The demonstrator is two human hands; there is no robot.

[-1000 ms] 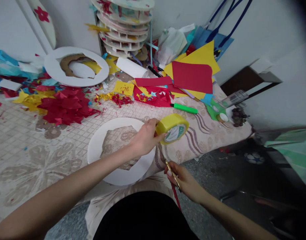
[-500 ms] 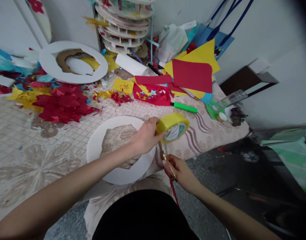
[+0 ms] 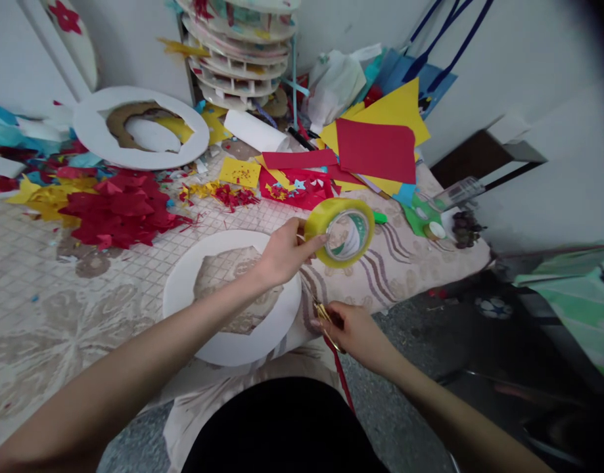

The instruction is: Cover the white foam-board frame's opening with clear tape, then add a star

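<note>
My left hand (image 3: 282,253) is closed on a yellow roll of tape (image 3: 340,232), held up over the table's front edge with its open core facing me. My right hand (image 3: 353,332) sits below it, closed on a small pair of scissors (image 3: 326,322) with gold blades and a red handle. The blades point up towards the roll. A strip of tape seems to run from the roll down to the scissors, but it is too thin to be sure. Under my left wrist lies a white foam ring (image 3: 183,295) on the patterned tablecloth (image 3: 60,289).
Red paper cut-outs (image 3: 119,210) and yellow scraps lie at the left. A second white ring (image 3: 99,141) sits behind them. Red and yellow sheets (image 3: 375,148), a green marker (image 3: 379,217), a white paper roll (image 3: 255,131) and a stack of rings (image 3: 237,52) crowd the back.
My left hand has tilted the tape roll upright, its core now facing me, and lifted it slightly. My right hand with the scissors has moved up and left, closer to the roll.
</note>
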